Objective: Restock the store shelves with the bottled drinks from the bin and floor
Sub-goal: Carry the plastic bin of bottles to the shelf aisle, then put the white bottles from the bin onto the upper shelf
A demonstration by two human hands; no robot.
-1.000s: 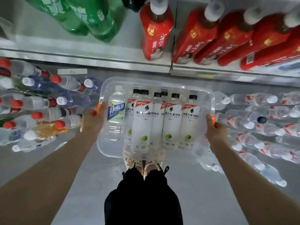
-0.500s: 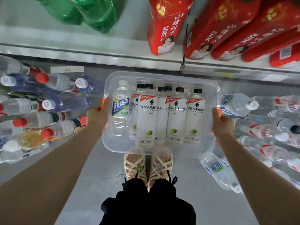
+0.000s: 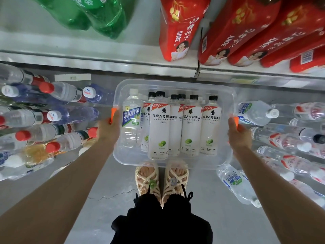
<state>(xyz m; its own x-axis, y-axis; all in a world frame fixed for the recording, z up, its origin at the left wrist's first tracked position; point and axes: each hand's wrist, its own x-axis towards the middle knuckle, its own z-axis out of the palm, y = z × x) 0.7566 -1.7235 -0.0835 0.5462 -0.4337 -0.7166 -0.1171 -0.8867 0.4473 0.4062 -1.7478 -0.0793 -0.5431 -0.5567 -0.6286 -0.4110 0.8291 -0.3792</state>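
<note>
Carrying appears to be the step: the clear rectangular plastic bin (image 3: 174, 82) of white-labelled drink bottles (image 3: 159, 131) is gripped at its sides by the left hand (image 3: 108, 132) and right hand (image 3: 239, 136), before the grey shelf (image 3: 105, 62). Next, a level set-down is likely needed.

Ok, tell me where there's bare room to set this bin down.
Bare shelf shows between the green bottles and the red juice bottles, likely too narrow for the bin. Bare floor runs around the sandals, between the left bottle pile and the right bottle pile. Both piles and the shelf's right end are crowded.
</note>
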